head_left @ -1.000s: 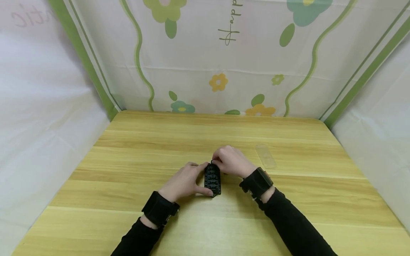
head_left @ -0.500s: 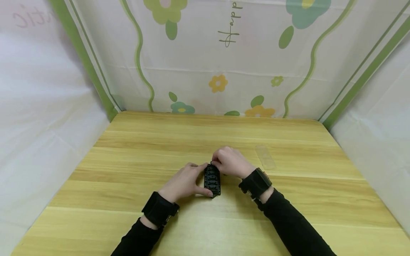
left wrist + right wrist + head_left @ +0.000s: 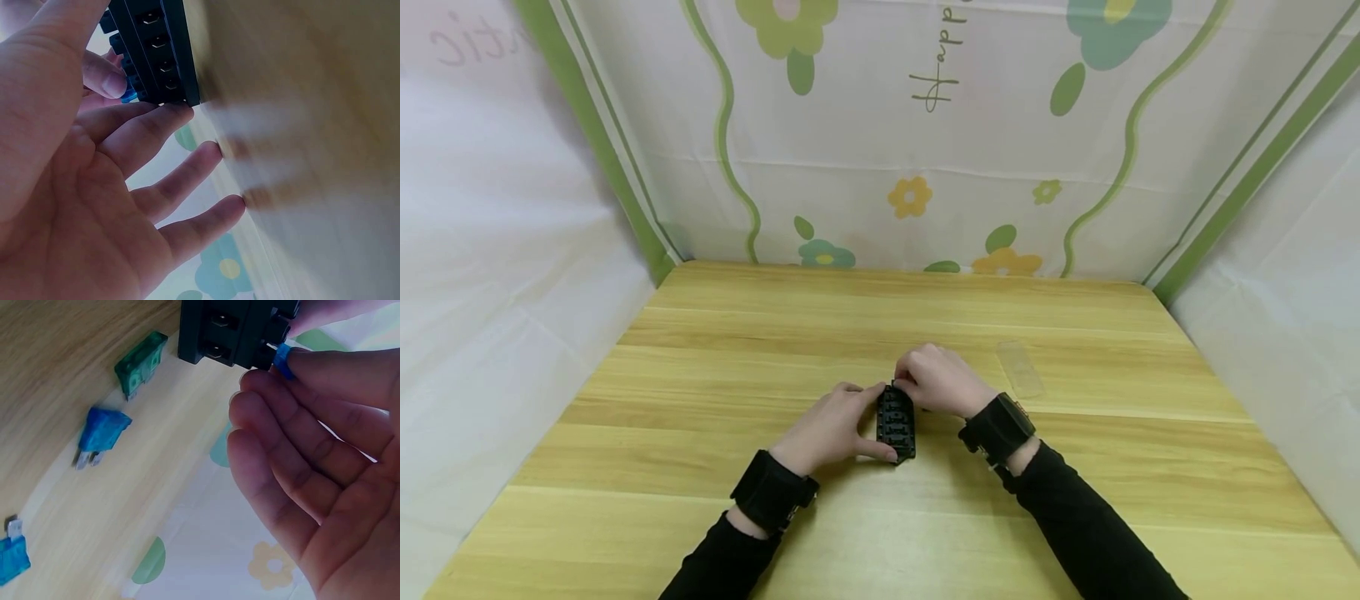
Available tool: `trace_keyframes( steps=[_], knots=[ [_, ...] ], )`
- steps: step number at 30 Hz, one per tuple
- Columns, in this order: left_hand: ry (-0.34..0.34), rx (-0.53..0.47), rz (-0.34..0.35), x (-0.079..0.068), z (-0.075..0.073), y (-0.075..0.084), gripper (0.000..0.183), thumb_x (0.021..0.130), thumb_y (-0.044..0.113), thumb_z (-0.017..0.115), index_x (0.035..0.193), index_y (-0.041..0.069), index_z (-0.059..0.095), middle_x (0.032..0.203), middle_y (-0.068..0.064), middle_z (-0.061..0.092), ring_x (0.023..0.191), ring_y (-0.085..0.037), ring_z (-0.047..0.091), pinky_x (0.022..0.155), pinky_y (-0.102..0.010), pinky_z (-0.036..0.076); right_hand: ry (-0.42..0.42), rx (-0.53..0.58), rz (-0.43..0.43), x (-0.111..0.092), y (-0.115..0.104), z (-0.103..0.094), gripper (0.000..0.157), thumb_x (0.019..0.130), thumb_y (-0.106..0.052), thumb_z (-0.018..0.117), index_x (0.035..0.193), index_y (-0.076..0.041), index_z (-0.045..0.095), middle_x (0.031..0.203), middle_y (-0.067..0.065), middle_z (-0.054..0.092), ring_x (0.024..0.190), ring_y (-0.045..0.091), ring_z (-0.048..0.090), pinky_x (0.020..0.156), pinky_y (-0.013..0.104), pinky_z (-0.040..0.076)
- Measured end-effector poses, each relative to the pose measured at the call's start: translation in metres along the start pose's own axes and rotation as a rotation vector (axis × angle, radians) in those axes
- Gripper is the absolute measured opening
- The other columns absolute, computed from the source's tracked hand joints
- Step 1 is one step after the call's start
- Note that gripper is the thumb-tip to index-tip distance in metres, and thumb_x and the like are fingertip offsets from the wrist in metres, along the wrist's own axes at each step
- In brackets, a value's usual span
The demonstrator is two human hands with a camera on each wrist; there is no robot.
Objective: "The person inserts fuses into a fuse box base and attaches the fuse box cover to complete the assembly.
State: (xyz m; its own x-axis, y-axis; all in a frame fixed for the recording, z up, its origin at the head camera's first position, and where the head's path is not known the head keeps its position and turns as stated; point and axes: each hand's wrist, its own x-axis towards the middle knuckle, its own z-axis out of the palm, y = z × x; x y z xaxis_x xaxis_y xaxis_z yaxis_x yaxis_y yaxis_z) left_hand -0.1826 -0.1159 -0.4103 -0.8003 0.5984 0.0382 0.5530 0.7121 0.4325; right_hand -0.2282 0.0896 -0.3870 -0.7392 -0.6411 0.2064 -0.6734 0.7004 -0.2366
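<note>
A black fuse block (image 3: 896, 427) with a row of slots stands on the wooden table in the head view. My left hand (image 3: 833, 427) grips it by its two ends, thumb at the near end and fingers at the far end. At the far end my right hand (image 3: 942, 379) pinches a small blue blade fuse (image 3: 283, 360) between thumb and finger, right at the block's end slot. The fuse is mostly hidden behind my fingers. In the left wrist view, metal terminals line the side of the block (image 3: 156, 44), and my lower fingertips meet the tabletop.
A clear plastic cover (image 3: 1020, 369) lies behind my right hand. Beside the block, in the right wrist view, lie a loose green blade fuse (image 3: 140, 361), a blue one (image 3: 103, 429) and a lighter blue one (image 3: 12, 559). Patterned white fabric (image 3: 850, 125) rises behind the table.
Both hands keep their hold at the fuse block with hardly any motion. The whole head view has shifted very slightly.
</note>
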Motion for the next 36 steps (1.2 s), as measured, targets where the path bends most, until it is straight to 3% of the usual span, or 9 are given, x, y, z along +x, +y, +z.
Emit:
trace_keyframes(
  steps=[24,31,36],
  knots=[
    [0.008,-0.012,0.013,-0.001,-0.001,0.001,0.097,0.071,0.061,0.073,0.147,0.012,0.038,0.128,-0.011,0.055,0.12,-0.029,0.046,0.095,-0.038,0.041,-0.055,-0.003,0.003,0.005,-0.002,-0.004,0.012,0.09,-0.014,0.064,0.08,-0.017,0.071,0.068,-0.011,0.055,0.054,0.003,0.048,0.048,0.018,0.04],
    [0.016,-0.011,0.017,-0.002,-0.001,0.0,0.098,0.07,0.061,0.073,0.146,0.008,0.039,0.127,-0.013,0.055,0.119,-0.029,0.047,0.094,-0.039,0.041,-0.094,-0.07,-0.025,0.008,-0.005,-0.004,0.015,0.09,-0.014,0.064,0.076,-0.018,0.068,0.064,-0.011,0.052,0.052,0.003,0.046,0.049,0.018,0.039],
    [0.018,-0.005,0.019,-0.002,0.0,0.001,0.098,0.07,0.062,0.072,0.146,0.009,0.039,0.129,-0.011,0.054,0.12,-0.029,0.046,0.095,-0.038,0.041,-0.11,-0.111,-0.042,0.011,-0.007,-0.006,0.025,0.089,-0.012,0.064,0.065,-0.019,0.06,0.057,-0.009,0.044,0.048,0.005,0.039,0.045,0.018,0.031]
  ],
)
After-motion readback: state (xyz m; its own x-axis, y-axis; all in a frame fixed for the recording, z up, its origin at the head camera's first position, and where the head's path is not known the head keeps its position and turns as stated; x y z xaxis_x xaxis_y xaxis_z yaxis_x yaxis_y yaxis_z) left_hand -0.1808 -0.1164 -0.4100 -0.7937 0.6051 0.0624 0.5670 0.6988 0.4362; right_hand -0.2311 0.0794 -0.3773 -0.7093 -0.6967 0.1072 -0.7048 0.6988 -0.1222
